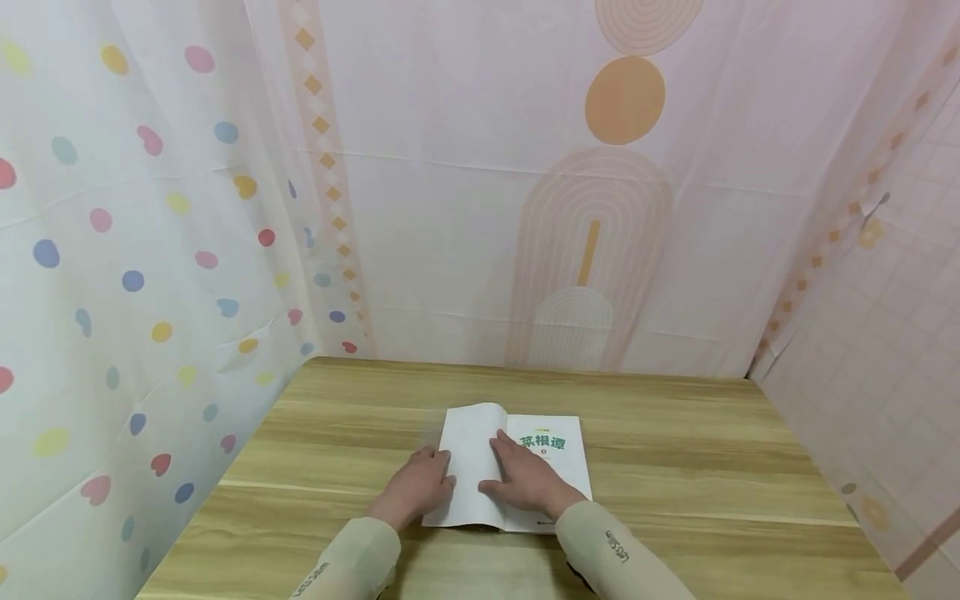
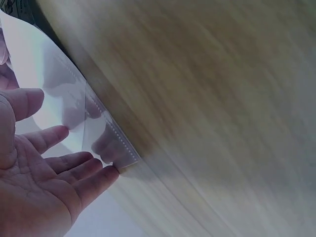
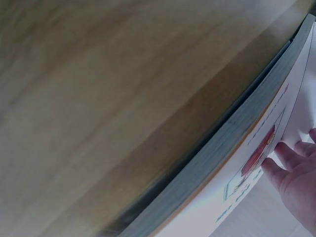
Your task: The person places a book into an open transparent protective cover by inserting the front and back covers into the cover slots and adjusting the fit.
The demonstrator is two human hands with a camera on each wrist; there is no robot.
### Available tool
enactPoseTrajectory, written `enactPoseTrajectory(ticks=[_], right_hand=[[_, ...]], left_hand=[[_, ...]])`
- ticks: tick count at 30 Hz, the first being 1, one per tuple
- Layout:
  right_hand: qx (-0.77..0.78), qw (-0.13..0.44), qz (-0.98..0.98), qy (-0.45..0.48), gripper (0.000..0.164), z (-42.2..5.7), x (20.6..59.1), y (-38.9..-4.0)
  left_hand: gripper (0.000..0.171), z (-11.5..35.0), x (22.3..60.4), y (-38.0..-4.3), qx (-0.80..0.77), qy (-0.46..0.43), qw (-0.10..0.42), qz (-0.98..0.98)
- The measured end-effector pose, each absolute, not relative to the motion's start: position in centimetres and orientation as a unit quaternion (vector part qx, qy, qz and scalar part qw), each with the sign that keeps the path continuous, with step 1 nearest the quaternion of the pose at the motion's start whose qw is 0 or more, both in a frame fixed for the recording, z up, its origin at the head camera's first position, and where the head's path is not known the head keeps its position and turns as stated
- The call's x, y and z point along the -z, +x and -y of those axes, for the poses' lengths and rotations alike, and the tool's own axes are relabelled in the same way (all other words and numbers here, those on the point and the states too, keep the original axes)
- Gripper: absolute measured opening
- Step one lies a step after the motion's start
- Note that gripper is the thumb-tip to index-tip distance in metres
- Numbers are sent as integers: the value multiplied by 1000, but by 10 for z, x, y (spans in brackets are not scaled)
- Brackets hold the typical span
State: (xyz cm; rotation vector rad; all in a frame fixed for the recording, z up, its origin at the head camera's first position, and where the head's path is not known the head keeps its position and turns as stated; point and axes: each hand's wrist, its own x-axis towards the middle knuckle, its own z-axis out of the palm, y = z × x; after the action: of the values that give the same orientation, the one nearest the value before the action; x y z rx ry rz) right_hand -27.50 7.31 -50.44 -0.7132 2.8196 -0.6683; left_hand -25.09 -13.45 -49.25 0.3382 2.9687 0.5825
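An open book [image 1: 573, 479] lies on the table near its front edge, its left side a blank white page [image 1: 468, 442] that bulges near the spine. Green characters are printed on the right-hand page. My left hand [image 1: 422, 483] is at the left edge of the book; in the left wrist view its fairly straight fingers touch a clear plastic cover [image 2: 106, 133] with a dotted seam. My right hand [image 1: 525, 479] rests on the book beside the spine, fingers extended. The right wrist view shows the thick page block [image 3: 222, 140] and a red picture by the fingertips.
The wood-grain table [image 1: 675, 467] reaches back to a pale pink curtain [image 1: 435, 250]. A curtain with coloured dots [image 1: 180, 283] hangs on the left, and a checked curtain [image 1: 885, 333] hangs on the right.
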Motion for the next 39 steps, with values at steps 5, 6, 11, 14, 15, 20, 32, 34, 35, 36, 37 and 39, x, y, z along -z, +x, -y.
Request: enactPoseTrajectory(ticks=[5, 6, 11, 14, 15, 20, 32, 34, 35, 36, 37, 39], right_hand=[[232, 68, -941, -237, 77, -71, 503, -274], [233, 67, -941, -236, 76, -70, 503, -273], [230, 63, -944, -229, 74, -65, 503, -273], [228, 61, -944, -230, 73, -64, 504, -273], [225, 61, -944, -232, 72, -64, 504, -273], [216, 69, -940, -254, 63, -67, 501, -271], [218, 83, -934, -269, 61, -69, 502, -272], [212, 80, -936, -270, 61, -69, 502, -273], [209, 79, -936, -271, 61, -68, 502, -273], [206, 77, -936, -273, 61, -67, 501, -273], [205, 78, -937, -273, 61, -67, 501, -273], [203, 80, -937, -273, 61, -65, 500, -273]], left_hand=[[46, 134, 496, -252, -191, 116, 51, -973], [46, 134, 497, -252, -190, 118, 50, -973], [42, 135, 499, -253, -184, 129, 40, -974], [39, 135, 500, -253, -182, 134, 33, -974], [39, 135, 500, -253, -181, 135, 32, -974], [39, 135, 500, -252, -175, 137, 28, -974], [43, 136, 499, -252, -182, 140, 34, -973], [43, 136, 499, -252, -180, 142, 33, -973], [43, 136, 500, -252, -180, 142, 35, -973], [44, 136, 500, -252, -181, 143, 36, -972], [44, 136, 500, -252, -181, 143, 36, -972], [45, 136, 500, -252, -182, 145, 38, -972]])
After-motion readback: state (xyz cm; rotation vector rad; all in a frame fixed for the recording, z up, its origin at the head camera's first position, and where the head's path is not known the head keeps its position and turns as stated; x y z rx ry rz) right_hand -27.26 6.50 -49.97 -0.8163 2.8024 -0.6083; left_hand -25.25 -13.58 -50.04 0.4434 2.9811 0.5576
